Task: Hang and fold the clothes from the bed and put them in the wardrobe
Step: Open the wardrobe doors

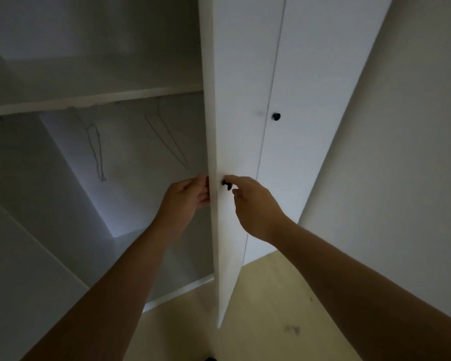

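While two wire hangers (97, 149) hang inside, left hand (186, 196) grips the door (225, 126) edge, right hand (253, 204) pinches its knob (225, 184).

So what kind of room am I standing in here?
Most likely a bedroom or dressing area: you face a white wardrobe with black door knobs, a shelf inside, and wire hangers below it.

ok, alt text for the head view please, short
Two bare hands work an open white wardrobe door: the right hand pinches its small black knob, the left hand holds the door's edge from inside. Behind it, a shelf and two wire hangers; no clothes are visible.
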Action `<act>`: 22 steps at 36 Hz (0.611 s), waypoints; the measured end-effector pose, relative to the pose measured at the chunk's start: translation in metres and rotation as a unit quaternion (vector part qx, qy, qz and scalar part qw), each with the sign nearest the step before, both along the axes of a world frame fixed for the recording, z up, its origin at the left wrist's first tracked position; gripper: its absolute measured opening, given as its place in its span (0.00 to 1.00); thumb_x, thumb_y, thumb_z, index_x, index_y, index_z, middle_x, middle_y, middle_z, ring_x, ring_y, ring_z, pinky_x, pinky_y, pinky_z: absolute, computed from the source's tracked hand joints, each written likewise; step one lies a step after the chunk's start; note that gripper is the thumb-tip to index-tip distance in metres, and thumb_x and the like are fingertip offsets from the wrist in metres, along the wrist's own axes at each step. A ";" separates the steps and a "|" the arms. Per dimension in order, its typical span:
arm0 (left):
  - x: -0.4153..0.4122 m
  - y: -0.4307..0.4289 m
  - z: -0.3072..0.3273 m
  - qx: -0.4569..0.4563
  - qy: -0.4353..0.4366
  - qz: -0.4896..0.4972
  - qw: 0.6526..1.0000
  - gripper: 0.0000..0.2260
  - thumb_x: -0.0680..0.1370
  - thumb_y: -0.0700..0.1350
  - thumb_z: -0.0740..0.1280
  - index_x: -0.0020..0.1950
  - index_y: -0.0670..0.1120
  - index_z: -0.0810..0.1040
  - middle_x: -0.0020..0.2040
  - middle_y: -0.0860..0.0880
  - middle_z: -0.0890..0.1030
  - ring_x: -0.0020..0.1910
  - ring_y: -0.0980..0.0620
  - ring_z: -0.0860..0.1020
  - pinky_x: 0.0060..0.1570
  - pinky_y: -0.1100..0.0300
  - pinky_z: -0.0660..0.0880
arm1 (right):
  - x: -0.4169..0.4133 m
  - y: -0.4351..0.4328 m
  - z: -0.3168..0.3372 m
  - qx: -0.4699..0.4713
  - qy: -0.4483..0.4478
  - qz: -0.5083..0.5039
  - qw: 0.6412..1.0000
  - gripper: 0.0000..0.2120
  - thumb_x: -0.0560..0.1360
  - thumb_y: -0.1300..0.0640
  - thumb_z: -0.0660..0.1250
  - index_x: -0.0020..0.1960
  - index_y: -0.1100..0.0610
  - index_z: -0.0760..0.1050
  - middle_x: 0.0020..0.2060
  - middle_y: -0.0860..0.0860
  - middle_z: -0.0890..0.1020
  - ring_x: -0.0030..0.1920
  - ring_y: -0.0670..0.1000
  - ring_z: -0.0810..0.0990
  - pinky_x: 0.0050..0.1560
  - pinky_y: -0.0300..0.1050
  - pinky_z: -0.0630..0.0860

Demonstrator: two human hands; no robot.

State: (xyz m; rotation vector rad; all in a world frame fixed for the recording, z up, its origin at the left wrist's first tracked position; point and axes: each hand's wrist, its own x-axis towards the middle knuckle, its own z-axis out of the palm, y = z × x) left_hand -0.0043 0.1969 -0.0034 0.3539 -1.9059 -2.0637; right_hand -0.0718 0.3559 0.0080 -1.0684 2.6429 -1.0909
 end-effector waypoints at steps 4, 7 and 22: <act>-0.005 0.034 0.003 0.035 0.004 -0.034 0.999 0.13 0.85 0.45 0.58 0.56 0.45 0.82 0.51 0.47 0.87 0.52 0.50 0.85 0.46 0.63 0.80 | 0.005 0.038 0.004 -0.004 -0.045 -0.009 0.999 0.24 0.82 0.68 0.56 0.76 0.54 0.66 0.72 0.53 0.72 0.70 0.53 0.74 0.70 0.38 0.69; -0.011 0.054 0.003 0.038 -0.003 -0.069 0.997 0.13 0.85 0.46 0.57 0.57 0.46 0.82 0.54 0.46 0.86 0.55 0.49 0.84 0.49 0.61 0.81 | 0.003 0.061 0.004 0.010 -0.050 -0.014 0.999 0.28 0.83 0.66 0.58 0.80 0.52 0.58 0.75 0.54 0.68 0.63 0.53 0.79 0.58 0.28 0.72; -0.079 0.119 0.019 0.036 -0.069 -0.192 0.978 0.17 0.86 0.52 0.56 0.61 0.44 0.79 0.56 0.41 0.85 0.56 0.46 0.84 0.59 0.51 0.78 | -0.010 0.134 0.007 -0.114 -0.153 -0.212 0.959 0.19 0.83 0.63 0.55 0.70 0.51 0.72 0.40 0.46 0.78 0.33 0.42 0.73 0.34 0.29 0.68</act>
